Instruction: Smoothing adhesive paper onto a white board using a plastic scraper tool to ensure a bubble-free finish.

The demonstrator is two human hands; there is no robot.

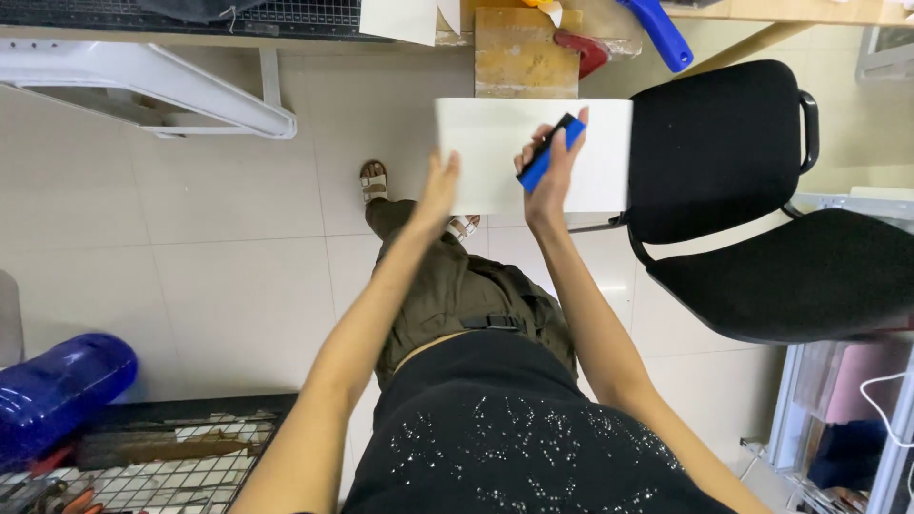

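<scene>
Two hands: both are raised in front of the person, seen from above, at a white board held out over the tiled floor.
White board [495, 157]: a plain, flat rectangle, wider than tall, unmarked on the side that shows. It sits in the upper middle of the view, just below the edge of a workbench and just left of a black chair.
Blue tool [547, 154]: a short, flat blue and black bar, lying slantwise across the right part of the board.
Left hand [440, 190]: the arm stretches forward with the hand edge-on at the lower left part of the board. Fingers are straight and together, touching the board; how it grips cannot be told.
Right hand [554, 171]: the arm reaches forward, the fingers curled around the blue tool and pressing it against the face of the board.
Black chair [733, 162]: padded seat and back, just right of the board.
Workbench [524, 48]: wooden blocks and a blue handle rest on its edge.
Floor [219, 238]: pale tiles, with a sandalled foot showing below the board.
</scene>
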